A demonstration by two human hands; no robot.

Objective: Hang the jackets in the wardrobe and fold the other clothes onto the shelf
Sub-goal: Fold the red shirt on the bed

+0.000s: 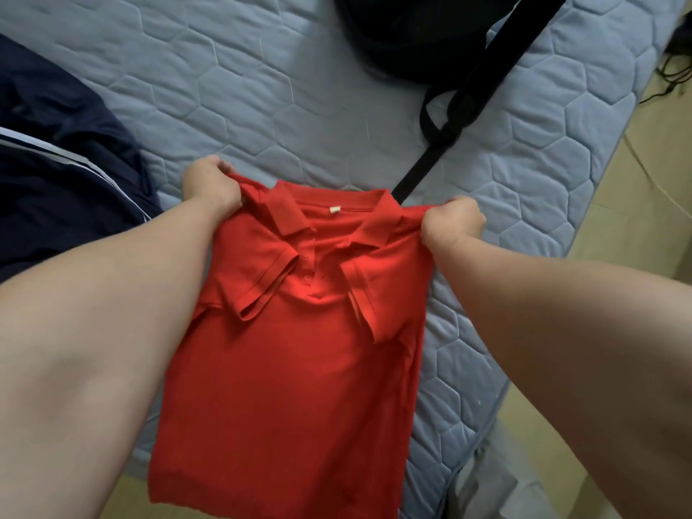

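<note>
Clenching polo [292, 350]: left hand [211, 185], right hand [453, 222]

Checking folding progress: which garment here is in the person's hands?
The red polo shirt, gripped at its shoulders by the left hand and right hand; the navy garment lies untouched at left.
</note>
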